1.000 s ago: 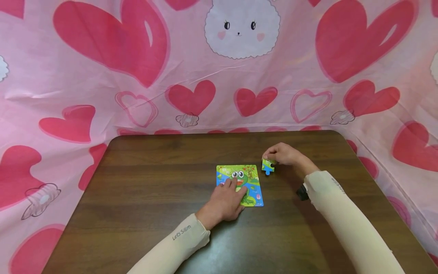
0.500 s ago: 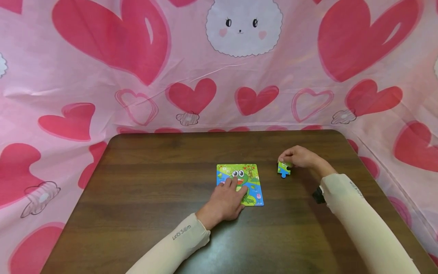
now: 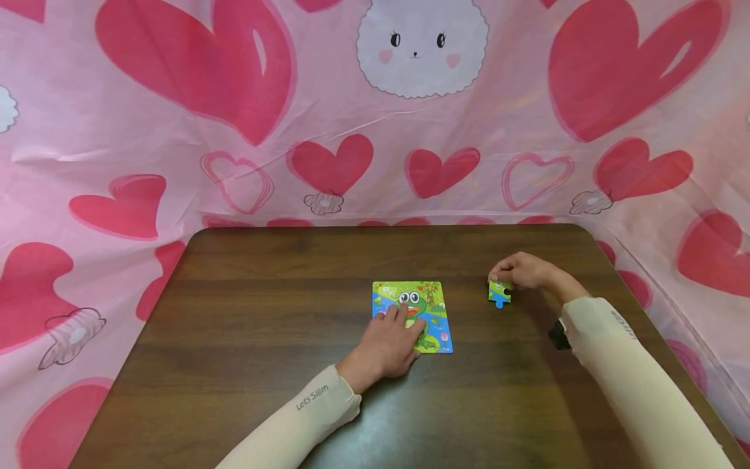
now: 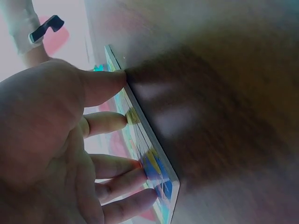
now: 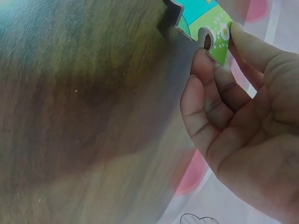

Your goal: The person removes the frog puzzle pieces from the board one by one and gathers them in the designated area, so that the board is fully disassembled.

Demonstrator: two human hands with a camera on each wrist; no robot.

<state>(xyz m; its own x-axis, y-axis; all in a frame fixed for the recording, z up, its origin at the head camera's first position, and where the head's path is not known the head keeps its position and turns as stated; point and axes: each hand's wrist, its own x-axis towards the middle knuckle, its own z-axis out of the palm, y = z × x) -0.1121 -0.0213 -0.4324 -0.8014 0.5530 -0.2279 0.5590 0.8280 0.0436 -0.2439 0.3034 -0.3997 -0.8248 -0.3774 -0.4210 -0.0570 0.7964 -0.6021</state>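
A square frog jigsaw puzzle (image 3: 435,306) lies flat on the table, green and blue with a big-eyed frog. My left hand (image 3: 387,345) rests on its lower left part, covering some of the frog. In the left wrist view, the fingertips touch the picture side of the puzzle (image 4: 161,170) and the thumb lies at its edge. To the right, my right hand (image 3: 523,270) pinches a green and blue puzzle piece (image 3: 499,292) by its upper edge. The right wrist view shows this puzzle piece (image 5: 215,32) with white flowers and a rounded notch, held between thumb and fingers.
The brown wooden table (image 3: 275,280) has rounded far corners. A pink cloth with red hearts (image 3: 328,163) hangs behind it and along both sides. A small black device (image 3: 559,335) sits at my right wrist, under the sleeve.
My right hand has moved to the right with the puzzle piece, away from the frog puzzle, slowing lately. My left hand has stayed on the puzzle.
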